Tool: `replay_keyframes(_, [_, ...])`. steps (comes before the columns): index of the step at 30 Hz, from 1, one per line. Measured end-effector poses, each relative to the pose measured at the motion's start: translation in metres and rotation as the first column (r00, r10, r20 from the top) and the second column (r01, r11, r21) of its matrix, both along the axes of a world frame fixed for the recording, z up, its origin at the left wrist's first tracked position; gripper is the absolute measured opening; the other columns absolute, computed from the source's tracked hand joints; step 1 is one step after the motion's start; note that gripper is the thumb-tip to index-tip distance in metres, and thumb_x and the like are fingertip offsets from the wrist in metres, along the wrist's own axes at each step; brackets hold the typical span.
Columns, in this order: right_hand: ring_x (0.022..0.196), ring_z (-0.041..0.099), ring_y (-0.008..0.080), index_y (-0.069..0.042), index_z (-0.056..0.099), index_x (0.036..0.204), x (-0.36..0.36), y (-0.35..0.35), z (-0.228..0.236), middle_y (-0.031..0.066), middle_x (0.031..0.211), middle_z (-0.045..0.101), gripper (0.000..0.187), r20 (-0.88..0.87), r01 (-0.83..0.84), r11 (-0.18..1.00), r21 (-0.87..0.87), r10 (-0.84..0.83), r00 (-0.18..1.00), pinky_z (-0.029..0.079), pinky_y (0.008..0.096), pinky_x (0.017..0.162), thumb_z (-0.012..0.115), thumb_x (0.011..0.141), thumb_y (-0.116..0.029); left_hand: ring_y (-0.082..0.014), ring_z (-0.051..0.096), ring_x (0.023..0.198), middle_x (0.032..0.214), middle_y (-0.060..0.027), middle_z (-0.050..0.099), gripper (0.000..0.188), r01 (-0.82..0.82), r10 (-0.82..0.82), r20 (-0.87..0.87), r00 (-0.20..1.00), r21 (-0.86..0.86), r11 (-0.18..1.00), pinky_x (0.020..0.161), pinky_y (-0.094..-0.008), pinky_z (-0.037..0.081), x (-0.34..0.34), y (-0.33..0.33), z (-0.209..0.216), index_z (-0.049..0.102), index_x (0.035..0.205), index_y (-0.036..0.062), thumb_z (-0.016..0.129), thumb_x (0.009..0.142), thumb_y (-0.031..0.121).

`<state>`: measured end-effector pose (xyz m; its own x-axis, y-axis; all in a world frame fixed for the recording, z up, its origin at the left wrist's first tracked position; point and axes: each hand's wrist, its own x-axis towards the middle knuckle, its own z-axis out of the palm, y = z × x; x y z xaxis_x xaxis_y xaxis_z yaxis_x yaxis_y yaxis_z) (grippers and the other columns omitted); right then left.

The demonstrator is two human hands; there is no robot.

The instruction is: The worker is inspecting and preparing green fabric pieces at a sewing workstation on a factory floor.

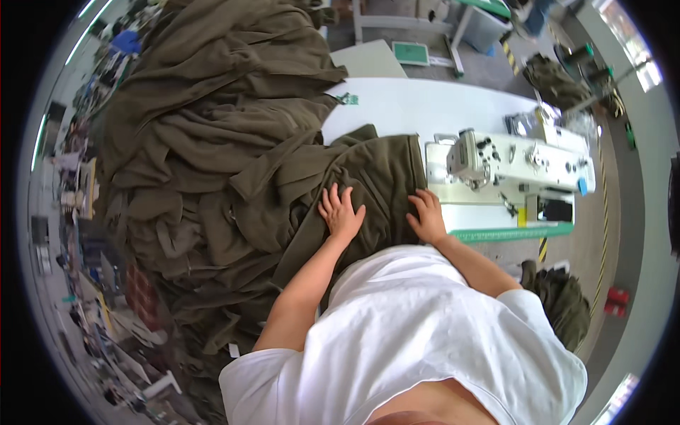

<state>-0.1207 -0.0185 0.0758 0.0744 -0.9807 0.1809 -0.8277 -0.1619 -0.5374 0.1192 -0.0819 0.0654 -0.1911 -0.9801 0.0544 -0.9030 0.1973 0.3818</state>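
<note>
Olive cloth spread beside a sewing machine

Flattening seems partly done: one edge is laid nearly straight just beside the machine, while creases are left near the left hand and much more fabric is heaped at the left in deep folds. Whether any seam has been sewn cannot be told. The cloth is touched by the left hand's splayed, unclenched fingers; the right hand is rested on the edge, its fingers loosely parted. A soft, matte, fleecy-looking surface is shown, thickly rumpled, against the smooth white tabletop and the machine's hard, boxy pale body.
</note>
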Motion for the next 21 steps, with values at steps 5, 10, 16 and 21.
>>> replay_keyframes(5, [0.134,0.025,0.0348,-0.005,0.042,0.133,-0.006,0.01,-0.025,0.0163,0.143,0.031,0.056,-0.187,0.037,0.983,0.182,-0.002,0.982,0.022,0.0457,0.11,0.059,0.084,-0.028,-0.0383,0.031,0.124,0.131,-0.0153,0.035,0.051,0.311,-0.366,-0.096,0.926,-0.359,0.88,0.103,-0.0531,0.022,-0.036,-0.026,0.032,0.048,0.121,0.01,0.069,0.076,0.02])
replay_keyframes(10, [0.138,0.017,0.0326,-0.006,0.034,0.139,-0.001,0.024,-0.03,0.0151,0.148,0.023,0.063,-0.221,0.06,0.974,0.217,-0.011,0.975,0.016,0.0454,0.112,0.055,0.087,-0.034,-0.0334,0.039,0.123,0.127,-0.0153,0.046,0.044,0.483,-0.503,-0.184,0.845,-0.141,0.864,0.104,-0.0451,0.028,-0.093,-0.103,0.023,0.049,0.119,0.0053,0.063,0.081,0.022])
replay_keyframes(16, [0.139,0.015,0.0303,-0.008,0.029,0.142,0.0,0.027,-0.033,0.0139,0.149,0.021,0.065,-0.183,0.07,0.972,0.225,-0.029,0.983,0.013,0.0456,0.113,0.053,0.088,-0.034,-0.0319,0.046,0.118,0.124,-0.0156,0.051,0.044,0.425,-0.426,-0.025,0.904,0.155,0.892,0.102,-0.0423,0.032,-0.173,-0.153,0.006,0.05,0.12,0.0038,0.06,0.084,0.027])
replay_keyframes(21, [0.14,0.014,0.0301,-0.008,0.031,0.141,-0.001,0.024,-0.033,0.0133,0.149,0.022,0.065,-0.159,0.062,0.978,0.2,-0.03,0.987,0.012,0.0454,0.113,0.055,0.086,-0.034,-0.0274,0.056,0.102,0.106,-0.01,0.062,0.036,0.277,-0.307,0.026,0.951,0.362,0.89,0.095,-0.0378,0.035,-0.191,-0.164,0.004,0.059,0.107,0.0023,0.061,0.085,0.03])
